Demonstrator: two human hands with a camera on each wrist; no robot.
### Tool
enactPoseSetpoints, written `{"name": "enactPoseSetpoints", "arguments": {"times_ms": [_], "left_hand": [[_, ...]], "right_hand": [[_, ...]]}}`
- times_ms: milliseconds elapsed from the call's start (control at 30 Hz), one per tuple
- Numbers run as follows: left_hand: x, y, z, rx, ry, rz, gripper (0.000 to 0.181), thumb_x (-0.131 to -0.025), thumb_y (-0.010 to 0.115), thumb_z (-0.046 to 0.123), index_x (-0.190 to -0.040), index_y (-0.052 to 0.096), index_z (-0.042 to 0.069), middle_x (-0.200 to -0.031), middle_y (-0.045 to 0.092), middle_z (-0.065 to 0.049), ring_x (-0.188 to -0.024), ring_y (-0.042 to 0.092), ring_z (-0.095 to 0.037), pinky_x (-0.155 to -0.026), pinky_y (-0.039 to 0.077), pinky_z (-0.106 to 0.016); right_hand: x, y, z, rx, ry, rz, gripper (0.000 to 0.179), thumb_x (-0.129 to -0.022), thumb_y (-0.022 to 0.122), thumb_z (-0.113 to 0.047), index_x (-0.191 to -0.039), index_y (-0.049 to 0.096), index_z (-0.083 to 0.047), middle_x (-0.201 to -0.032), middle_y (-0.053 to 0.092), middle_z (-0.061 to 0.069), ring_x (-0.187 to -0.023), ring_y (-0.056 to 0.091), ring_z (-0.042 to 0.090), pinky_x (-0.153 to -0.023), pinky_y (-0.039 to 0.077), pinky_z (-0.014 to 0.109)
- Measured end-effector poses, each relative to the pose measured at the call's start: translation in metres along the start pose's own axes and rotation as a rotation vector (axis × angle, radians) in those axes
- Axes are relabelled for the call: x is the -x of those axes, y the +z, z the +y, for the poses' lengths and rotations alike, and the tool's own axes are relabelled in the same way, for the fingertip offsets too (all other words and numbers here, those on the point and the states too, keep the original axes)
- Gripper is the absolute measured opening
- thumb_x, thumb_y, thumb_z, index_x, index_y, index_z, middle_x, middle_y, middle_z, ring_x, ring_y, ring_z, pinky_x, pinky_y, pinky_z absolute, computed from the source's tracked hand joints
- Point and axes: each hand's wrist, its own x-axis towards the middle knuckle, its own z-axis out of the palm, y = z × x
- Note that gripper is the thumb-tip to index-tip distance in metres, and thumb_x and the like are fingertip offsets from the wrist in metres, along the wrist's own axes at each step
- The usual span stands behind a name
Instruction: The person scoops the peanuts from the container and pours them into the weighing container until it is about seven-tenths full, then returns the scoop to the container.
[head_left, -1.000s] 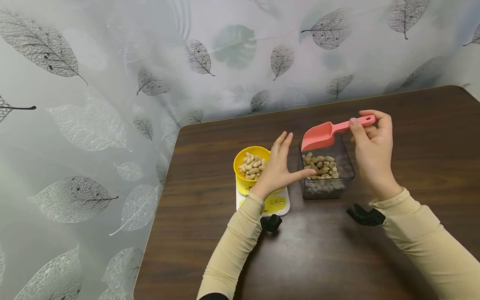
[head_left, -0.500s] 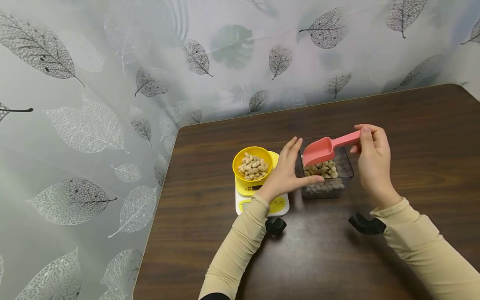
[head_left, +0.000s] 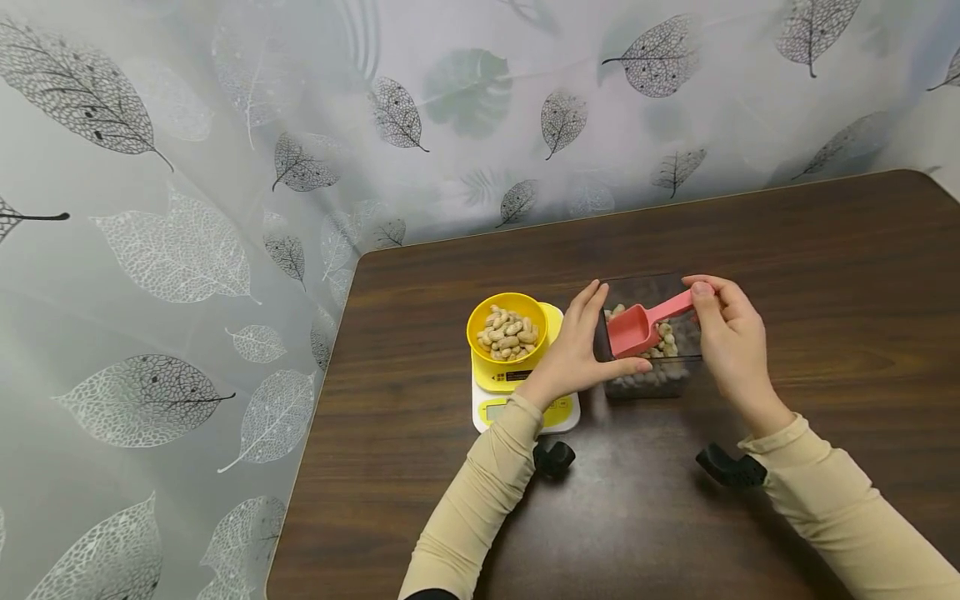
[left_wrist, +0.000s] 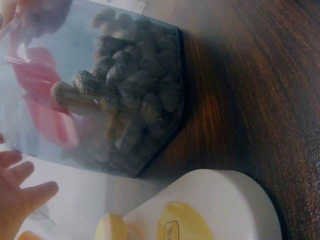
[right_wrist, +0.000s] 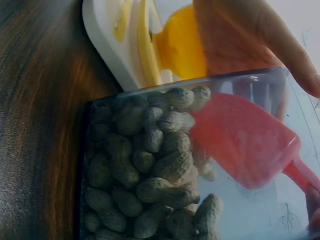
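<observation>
A pink scoop [head_left: 632, 332] dips into a clear plastic container [head_left: 643, 392] of unshelled peanuts [right_wrist: 170, 165]. My right hand [head_left: 731, 342] grips the scoop's handle above the container's right side. Through the wall in the right wrist view, the scoop's blade meets the upper peanuts. My left hand [head_left: 573, 354] is at the container's left side, fingers spread and thumb reaching along the front rim. Whether it touches the wall I cannot tell. To its left, a yellow bowl [head_left: 512, 297] with peanuts sits on a white and yellow scale [head_left: 483, 410], partly hidden by that hand.
The dark wood table [head_left: 397, 467] runs up to a wall covering with leaf prints [head_left: 465, 125] at the back and left. Black wrist-worn pieces [head_left: 729, 467] stick out under both sleeves.
My right hand has lowered the scoop from above the container into it, moving down and slightly left. My left hand has shifted slightly right, uncovering more of the bowl.
</observation>
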Motion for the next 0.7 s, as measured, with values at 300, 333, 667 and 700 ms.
{"name": "enactPoseSetpoints", "arguments": {"times_ms": [300, 333, 667, 700], "left_hand": [[0.002, 0.003, 0.002, 0.004, 0.006, 0.004, 0.100, -0.068, 0.063, 0.057, -0.141, -0.001, 0.030, -0.147, -0.003, 0.014, -0.135, 0.010, -0.007, -0.102, 0.035, -0.034], [0.002, 0.003, 0.002, 0.008, 0.005, 0.005, 0.100, -0.068, 0.063, 0.057, -0.141, -0.001, 0.030, -0.147, -0.003, 0.014, -0.135, 0.010, -0.007, -0.102, 0.035, -0.034], [0.004, 0.005, -0.001, 0.060, 0.012, -0.004, 0.097, -0.070, 0.063, 0.053, -0.139, -0.004, 0.036, -0.147, -0.003, 0.012, -0.135, 0.009, -0.004, -0.102, 0.035, -0.035], [0.005, 0.005, -0.002, 0.068, 0.015, -0.007, 0.097, -0.070, 0.063, 0.053, -0.139, -0.003, 0.036, -0.147, -0.003, 0.013, -0.135, 0.008, -0.004, -0.102, 0.035, -0.036]], "right_hand": [[0.001, -0.001, 0.008, 0.027, 0.003, 0.057, 0.033, -0.091, 0.044, -0.031, -0.113, 0.058, -0.011, -0.085, 0.042, -0.017, -0.075, 0.037, 0.003, -0.063, 0.029, 0.018], [0.000, -0.002, 0.009, 0.027, 0.013, 0.062, 0.033, -0.091, 0.044, -0.030, -0.113, 0.058, -0.010, -0.085, 0.041, -0.018, -0.075, 0.037, 0.002, -0.063, 0.029, 0.018], [-0.003, -0.011, 0.031, -0.124, 0.110, -0.018, 0.041, -0.092, 0.035, -0.038, -0.121, 0.052, -0.015, -0.096, 0.043, -0.012, -0.085, 0.042, 0.001, -0.071, 0.035, 0.010], [-0.003, -0.012, 0.032, -0.135, 0.115, -0.027, 0.041, -0.093, 0.033, -0.038, -0.122, 0.051, -0.015, -0.095, 0.044, -0.012, -0.084, 0.043, 0.002, -0.071, 0.035, 0.010]]}}
